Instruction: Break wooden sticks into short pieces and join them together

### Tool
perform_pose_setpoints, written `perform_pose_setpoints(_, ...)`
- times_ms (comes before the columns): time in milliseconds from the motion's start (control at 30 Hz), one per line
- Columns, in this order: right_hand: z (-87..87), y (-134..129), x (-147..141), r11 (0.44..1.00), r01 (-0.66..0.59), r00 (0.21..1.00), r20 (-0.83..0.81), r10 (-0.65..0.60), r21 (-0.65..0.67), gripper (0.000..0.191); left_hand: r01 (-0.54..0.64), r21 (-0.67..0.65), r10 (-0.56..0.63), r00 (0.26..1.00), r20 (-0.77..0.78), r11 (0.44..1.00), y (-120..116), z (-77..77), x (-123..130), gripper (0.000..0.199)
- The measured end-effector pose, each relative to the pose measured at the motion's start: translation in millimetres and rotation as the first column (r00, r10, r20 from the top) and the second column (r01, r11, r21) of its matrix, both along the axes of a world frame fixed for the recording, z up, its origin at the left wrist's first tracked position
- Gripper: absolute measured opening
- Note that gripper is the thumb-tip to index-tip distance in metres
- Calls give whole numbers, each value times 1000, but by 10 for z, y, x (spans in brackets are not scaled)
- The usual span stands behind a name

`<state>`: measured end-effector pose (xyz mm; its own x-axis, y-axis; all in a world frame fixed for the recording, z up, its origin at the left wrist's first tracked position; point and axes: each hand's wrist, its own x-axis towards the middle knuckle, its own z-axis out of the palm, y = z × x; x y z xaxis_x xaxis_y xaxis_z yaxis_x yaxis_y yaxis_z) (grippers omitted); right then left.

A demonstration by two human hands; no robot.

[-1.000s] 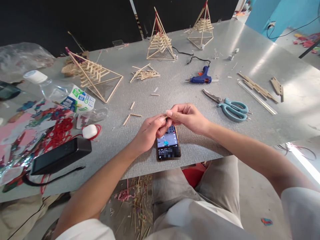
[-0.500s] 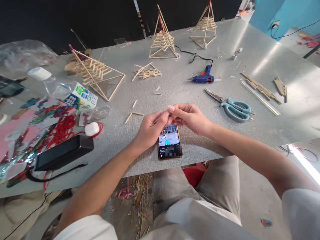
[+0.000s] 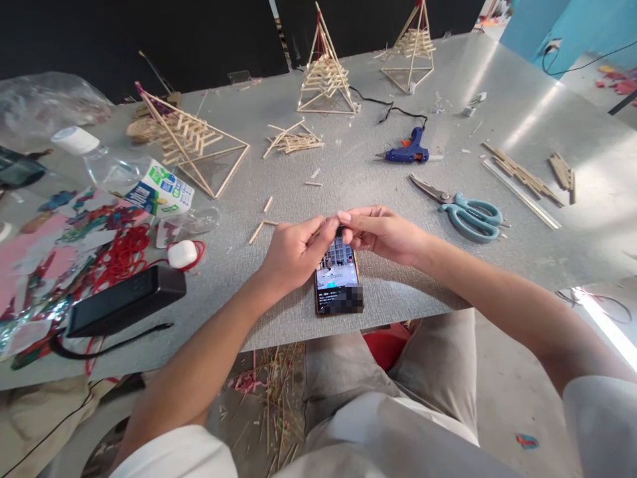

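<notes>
My left hand (image 3: 301,252) and my right hand (image 3: 383,234) meet fingertip to fingertip over the top end of a phone (image 3: 338,275) lying on the table with its screen lit. Both hands are closed in a pinch; whatever sits between the fingertips is hidden or too small to make out. Just left of my left hand, two short wooden sticks (image 3: 257,232) form an angle, one partly covered by the hand. Another short stick (image 3: 268,204) lies beyond them. Scissors with blue handles (image 3: 472,216) rest to the right of my right hand.
A blue glue gun (image 3: 411,149) lies behind the scissors. Stick pyramids (image 3: 326,79) stand at the back, near a stick pile (image 3: 293,141). Sticks (image 3: 520,171) lie right. On the left are a plastic bottle (image 3: 119,169), red cord (image 3: 122,249), a white case (image 3: 182,255) and a black device (image 3: 127,300).
My left hand has shifted slightly left and now covers part of the angled sticks. The fingers of my right hand have parted a little from the left ones, uncovering more of the phone's top.
</notes>
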<state>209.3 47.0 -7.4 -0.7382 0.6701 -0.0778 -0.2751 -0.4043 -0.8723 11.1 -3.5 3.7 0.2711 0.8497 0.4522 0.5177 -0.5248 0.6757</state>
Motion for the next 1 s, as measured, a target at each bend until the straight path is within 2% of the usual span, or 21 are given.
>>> perform_pose_setpoints(133,11,5,22,998,-65,998,-1,65,-27,35,74,-14,-74,997,-20,997,-22,51,-12,52)
perform_pose_setpoints(267,29,-10,11,997,-40,999,8,40,65,36,118,-36,-117,993,16,992,-65,50,-25,53)
perform_pose_setpoints(367,48,13,17,990,54,998,11,-56,132,38,43,-21,-38,978,206,999,-56,33,-47,54)
perform_pose_setpoints(433,72,7,18,976,117,991,40,-127,185,42,-15,-31,25,923,384,999,-12,35,-61,51)
perform_pose_setpoints(533,102,-173,-47,926,72,982,139,-131,369,44,-61,-76,92,837,539,995,99,53,-77,40)
perform_pose_setpoints(567,98,-296,-95,880,11,978,177,-107,475,43,-69,-93,109,822,559,993,138,56,-84,35)
perform_pose_setpoints(600,84,-447,-152,789,-69,967,235,-97,611,41,-73,-111,124,813,568,991,174,55,-92,31)
perform_pose_setpoints(633,59,-619,-215,623,-170,951,293,-100,764,42,-73,-128,133,809,572,989,204,48,-103,29)
perform_pose_setpoints(667,27,-798,-276,385,-315,926,370,-76,868,43,-73,-142,142,807,573,987,226,36,-116,28)
perform_pose_setpoints(700,-5,-969,-330,136,-419,899,431,-77,898,41,-73,-157,150,807,571,985,240,21,-131,26)
perform_pose_setpoints(733,-30,-1116,-372,-81,-479,877,474,-76,874,35,-71,-170,157,807,569,983,246,4,-146,25)
perform_pose_setpoints(767,-41,-1225,-396,-226,-504,862,502,-74,834,25,-67,-184,162,808,567,981,245,-12,-160,25)
perform_pose_setpoints(800,-34,-1284,-402,-298,-503,860,505,-79,811,21,-58,-200,163,809,564,978,237,-25,-171,26)
perform_pose_setpoints(833,-5,-1287,-386,-334,-488,868,489,-87,806,20,-40,-214,157,811,563,976,225,-34,-178,27)
perform_pose_setpoints(900,106,-1132,-295,-339,-420,906,413,-98,842,24,10,-237,129,816,564,971,192,-38,-175,29)
perform_pose_setpoints(933,177,-987,-227,-317,-392,919,378,-107,864,25,37,-243,110,820,561,969,172,-34,-166,30)
perform_pose_setpoints(967,246,-813,-150,-257,-372,928,351,-127,892,25,51,-247,96,831,548,968,153,-28,-154,30)
perform_pose_setpoints(1000,305,-625,-71,-159,-346,931,317,-178,925,25,52,-246,88,847,524,968,135,-20,-141,31)
